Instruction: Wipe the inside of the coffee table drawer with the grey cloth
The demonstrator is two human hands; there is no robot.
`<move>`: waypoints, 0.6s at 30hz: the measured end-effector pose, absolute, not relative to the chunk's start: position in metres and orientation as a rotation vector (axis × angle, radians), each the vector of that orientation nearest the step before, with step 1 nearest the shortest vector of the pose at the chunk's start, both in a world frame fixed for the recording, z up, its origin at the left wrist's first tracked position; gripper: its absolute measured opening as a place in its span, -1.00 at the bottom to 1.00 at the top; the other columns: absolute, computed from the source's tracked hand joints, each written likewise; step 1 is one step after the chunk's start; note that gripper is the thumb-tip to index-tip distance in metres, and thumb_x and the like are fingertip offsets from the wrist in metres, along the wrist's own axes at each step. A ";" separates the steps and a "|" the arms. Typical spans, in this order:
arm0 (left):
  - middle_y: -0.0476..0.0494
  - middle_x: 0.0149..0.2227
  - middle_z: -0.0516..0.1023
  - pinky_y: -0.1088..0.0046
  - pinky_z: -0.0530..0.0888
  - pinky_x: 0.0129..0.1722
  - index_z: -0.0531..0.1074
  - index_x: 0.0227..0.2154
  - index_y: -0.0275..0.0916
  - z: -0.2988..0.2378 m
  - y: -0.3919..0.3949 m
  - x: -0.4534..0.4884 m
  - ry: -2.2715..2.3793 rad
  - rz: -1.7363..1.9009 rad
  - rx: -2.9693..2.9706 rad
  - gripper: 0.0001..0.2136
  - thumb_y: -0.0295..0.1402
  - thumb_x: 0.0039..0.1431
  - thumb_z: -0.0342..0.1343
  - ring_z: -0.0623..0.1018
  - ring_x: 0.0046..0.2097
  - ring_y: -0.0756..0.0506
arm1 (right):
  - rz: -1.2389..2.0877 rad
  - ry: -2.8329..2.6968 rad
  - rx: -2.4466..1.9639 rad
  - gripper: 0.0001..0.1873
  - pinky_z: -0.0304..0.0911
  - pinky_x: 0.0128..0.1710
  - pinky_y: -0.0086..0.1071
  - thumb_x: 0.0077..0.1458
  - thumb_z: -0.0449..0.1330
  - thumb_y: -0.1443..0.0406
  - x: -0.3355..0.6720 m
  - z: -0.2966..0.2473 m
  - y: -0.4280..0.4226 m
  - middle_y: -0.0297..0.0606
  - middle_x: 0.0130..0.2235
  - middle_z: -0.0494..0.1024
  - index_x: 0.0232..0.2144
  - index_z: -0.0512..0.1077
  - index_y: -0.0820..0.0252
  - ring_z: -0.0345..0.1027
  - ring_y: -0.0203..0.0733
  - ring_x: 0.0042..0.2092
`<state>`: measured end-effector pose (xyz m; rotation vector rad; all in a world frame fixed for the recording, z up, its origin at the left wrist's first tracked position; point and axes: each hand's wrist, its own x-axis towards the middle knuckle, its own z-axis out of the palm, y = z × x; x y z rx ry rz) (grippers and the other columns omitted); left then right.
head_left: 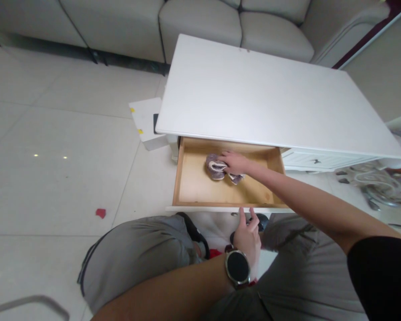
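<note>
A pulled-out wooden drawer (194, 187) sticks out toward me from the white coffee table (260, 98). Inside it lies a folded purple-grey cloth (215, 166) with a pale edge. From the right, my right hand (234, 162) reaches in and closes over the right side of this cloth; the fingertips are partly hidden. Outside the drawer's front panel, my left hand (249, 234), with a watch (238, 267) on the wrist, has its fingers stretched up, the tips at the panel's top edge. Nothing shows in that hand.
A white box (149, 120) with yellow marks stands left of the table. A grey sofa (200, 22) runs behind. A second drawer (316, 160) is closed on the right, near cables (377, 180) on the floor. A red scrap (100, 213) lies on the tiles.
</note>
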<state>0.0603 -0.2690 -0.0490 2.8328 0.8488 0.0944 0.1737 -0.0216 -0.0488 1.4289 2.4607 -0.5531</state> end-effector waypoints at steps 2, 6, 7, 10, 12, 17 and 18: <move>-0.25 0.03 0.59 -0.30 0.11 0.37 0.66 -0.08 -0.17 -0.050 -0.269 0.060 0.830 0.109 2.785 -0.68 -0.40 0.27 0.02 0.13 0.38 -0.38 | -0.452 2.332 1.468 -0.23 0.17 0.07 0.06 0.07 0.25 0.16 0.186 -0.068 -0.035 0.00 0.29 0.24 0.33 0.24 -0.02 0.09 0.34 0.21; -0.18 0.06 0.59 -0.35 0.09 0.38 0.65 -0.06 -0.03 -0.053 -0.271 0.064 0.853 0.126 2.701 -0.63 -0.45 0.23 0.01 0.10 0.42 -0.39 | -0.398 2.267 1.538 -0.01 0.13 0.08 0.18 0.01 0.32 0.05 0.191 -0.097 -0.052 -0.06 0.43 -0.08 0.42 0.02 -0.17 -0.07 0.47 0.27; -0.17 0.06 0.59 -0.34 0.10 0.38 0.65 -0.06 -0.01 -0.054 -0.272 0.065 0.868 0.142 2.676 -0.60 -0.49 0.20 0.01 0.09 0.42 -0.38 | -0.379 2.284 1.563 -0.06 0.13 0.09 0.16 0.06 0.28 0.07 0.188 -0.100 -0.052 -0.03 0.41 -0.05 0.42 0.02 -0.16 -0.02 0.42 0.25; -0.19 0.04 0.60 -0.34 0.13 0.36 0.65 -0.07 -0.03 -0.053 -0.272 0.066 0.865 0.155 2.681 -0.60 -0.51 0.20 0.01 0.11 0.41 -0.38 | -0.344 2.336 1.610 -0.26 0.18 0.08 0.04 0.19 0.15 0.20 0.177 -0.103 -0.044 0.01 0.31 0.14 0.39 0.12 -0.12 0.14 0.25 0.15; -0.19 0.03 0.60 -0.33 0.15 0.36 0.66 -0.08 -0.08 -0.052 -0.272 0.066 0.860 0.106 2.758 -0.64 -0.47 0.23 0.00 0.14 0.39 -0.37 | -0.332 2.356 1.630 -0.32 0.21 0.04 -0.03 0.21 0.11 0.26 0.166 -0.102 -0.037 0.02 0.23 0.22 0.36 0.17 -0.09 0.18 0.19 0.10; -0.16 0.07 0.57 -0.27 0.15 0.37 0.65 -0.09 -0.14 -0.051 -0.271 0.065 0.929 0.040 2.886 -0.66 -0.43 0.29 -0.02 0.13 0.39 -0.32 | -0.356 2.543 1.385 -0.40 0.20 0.03 -0.04 0.24 0.09 0.26 0.120 -0.104 -0.047 0.00 0.16 0.26 0.32 0.24 -0.09 0.15 0.16 0.09; -0.16 0.07 0.57 -0.27 0.15 0.37 0.65 -0.09 -0.13 -0.052 -0.271 0.064 0.913 0.045 2.886 -0.67 -0.41 0.29 -0.02 0.13 0.38 -0.31 | -0.374 2.605 1.254 -0.41 0.20 0.03 -0.04 0.24 0.09 0.26 0.108 -0.105 -0.053 -0.02 0.15 0.27 0.31 0.25 -0.11 0.14 0.17 0.11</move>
